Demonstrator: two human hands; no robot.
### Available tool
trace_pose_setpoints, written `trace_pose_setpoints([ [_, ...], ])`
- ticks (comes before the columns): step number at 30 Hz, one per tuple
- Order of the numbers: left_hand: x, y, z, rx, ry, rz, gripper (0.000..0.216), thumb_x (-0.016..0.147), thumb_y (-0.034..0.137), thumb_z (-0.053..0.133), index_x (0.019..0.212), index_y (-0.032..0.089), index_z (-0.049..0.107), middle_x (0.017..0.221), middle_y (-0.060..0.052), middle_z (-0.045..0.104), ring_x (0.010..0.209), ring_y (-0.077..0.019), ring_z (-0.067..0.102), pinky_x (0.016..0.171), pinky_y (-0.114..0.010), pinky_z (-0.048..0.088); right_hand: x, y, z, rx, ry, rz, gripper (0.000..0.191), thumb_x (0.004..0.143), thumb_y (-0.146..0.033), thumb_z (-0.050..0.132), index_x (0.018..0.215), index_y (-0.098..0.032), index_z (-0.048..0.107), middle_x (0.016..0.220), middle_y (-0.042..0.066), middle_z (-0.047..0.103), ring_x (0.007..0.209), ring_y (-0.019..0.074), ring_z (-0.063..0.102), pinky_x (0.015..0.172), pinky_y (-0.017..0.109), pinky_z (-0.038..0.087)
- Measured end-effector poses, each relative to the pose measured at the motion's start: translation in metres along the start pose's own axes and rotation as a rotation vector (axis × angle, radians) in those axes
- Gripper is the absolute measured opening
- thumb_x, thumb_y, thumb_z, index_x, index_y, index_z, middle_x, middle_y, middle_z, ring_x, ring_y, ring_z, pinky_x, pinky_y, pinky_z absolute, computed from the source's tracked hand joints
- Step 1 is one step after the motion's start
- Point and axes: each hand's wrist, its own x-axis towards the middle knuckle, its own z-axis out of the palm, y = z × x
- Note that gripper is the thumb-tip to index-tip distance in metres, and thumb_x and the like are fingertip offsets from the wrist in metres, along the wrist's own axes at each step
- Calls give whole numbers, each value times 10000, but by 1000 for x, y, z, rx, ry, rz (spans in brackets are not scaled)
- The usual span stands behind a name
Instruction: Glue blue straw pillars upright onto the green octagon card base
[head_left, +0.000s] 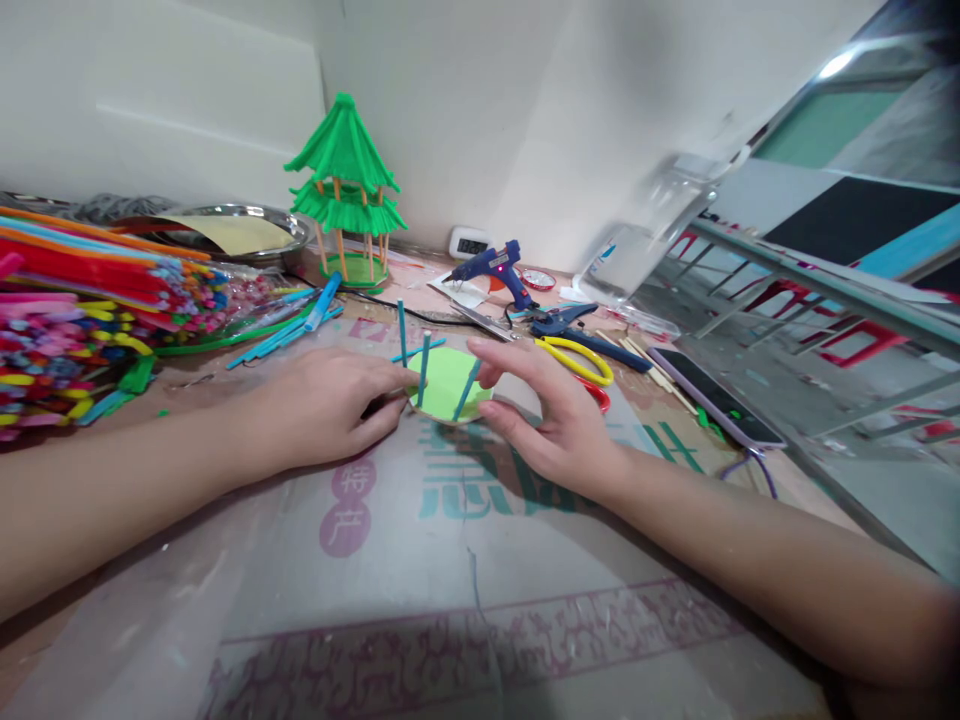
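Note:
A light green round disc (pixel 442 372) lies on the printed cardboard, with several thin blue sticks standing on it. Two of these sticks are near upright at its left side; one blue stick (pixel 466 390) leans to the right. My left hand (pixel 330 400) is at the disc's left edge, index finger and thumb closed on the rim. On the right side, my right hand (pixel 551 415) curves around the disc, thumb and fingers apart beside the leaning stick. Whether a fingertip touches that stick I cannot tell.
Behind stand a green two-tiered pavilion model (pixel 345 190), a blue glue gun (pixel 495 268) and a small clock (pixel 469 243). Bundled pipe cleaners (pixel 82 330) fill the left. Blue pliers (pixel 570 322), yellow-handled scissors (pixel 577 362), a phone (pixel 716 395) and a clear jug (pixel 637 240) are at right.

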Motion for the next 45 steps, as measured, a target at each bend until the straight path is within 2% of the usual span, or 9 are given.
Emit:
trace_pose_setpoints([
  [5, 0, 0, 0, 8, -3, -16, 289, 979, 275, 451, 1060, 200, 718, 949, -73, 777, 812, -235, 703, 740, -347, 468, 0, 0, 1, -23, 3, 68, 455, 1000, -226, 643, 1438, -241, 524, 1155, 68, 711, 1009, 187, 686, 972, 377, 560],
  [9, 0, -1, 3, 19, 35, 11, 288, 984, 266, 448, 1049, 195, 720, 966, -75, 778, 851, -246, 708, 754, -352, 465, 0, 6, 5, -39, -70, 135, 131, 985, -285, 681, 1090, -208, 664, 997, 54, 738, 944, 193, 693, 882, 353, 561],
  [12, 0, -1, 3, 14, 36, 10, 278, 982, 256, 447, 1032, 196, 713, 968, -66, 771, 845, -232, 698, 754, -345, 453, 2, 10, 6, -12, -115, 162, 85, 981, -270, 683, 945, -194, 679, 914, 44, 733, 876, 175, 675, 827, 321, 541],
  [17, 0, 0, 1, 26, 11, 2, 265, 979, 258, 441, 944, 193, 696, 886, -57, 742, 784, -216, 665, 721, -339, 424, 3, 11, 7, 5, -153, 158, 90, 977, -233, 687, 918, -171, 716, 860, 42, 726, 832, 159, 659, 793, 292, 519],
  [26, 0, 0, 2, 1, 27, 0, 250, 973, 256, 442, 907, 197, 676, 843, -49, 716, 771, -207, 644, 719, -329, 414, 4, 12, 7, 21, -171, 179, 104, 977, -230, 681, 899, -176, 725, 854, 33, 733, 826, 154, 661, 790, 289, 515],
  [36, 0, 0, 1, 5, 13, 9, 251, 979, 256, 439, 939, 194, 678, 885, -61, 736, 787, -224, 666, 732, -351, 422, 3, 13, 7, 24, -183, 178, 120, 979, -245, 681, 878, -191, 717, 856, 29, 736, 839, 160, 672, 806, 305, 538],
  [39, 0, 0, 1, 4, 10, 4, 262, 982, 260, 438, 976, 191, 691, 909, -67, 751, 791, -225, 680, 722, -347, 433, 2, 11, 7, 3, -151, 181, 69, 976, -250, 681, 1004, -194, 711, 914, 41, 741, 876, 175, 686, 835, 323, 559],
  [42, 0, 1, 1, -6, -1, -14, 268, 982, 271, 441, 982, 194, 698, 916, -70, 759, 780, -220, 684, 703, -336, 444, 0, 7, 6, 9, -34, 136, 385, 979, -222, 663, 1358, -219, 593, 1078, 56, 733, 932, 178, 689, 897, 347, 574],
  [45, 0, 0, 1, -18, -7, -17, 264, 975, 260, 453, 1034, 206, 704, 988, -73, 775, 864, -233, 705, 755, -340, 473, -1, 4, 5, 11, 24, 34, 486, 997, -202, 629, 1464, -267, 512, 1187, 57, 718, 966, 178, 690, 937, 364, 576],
])
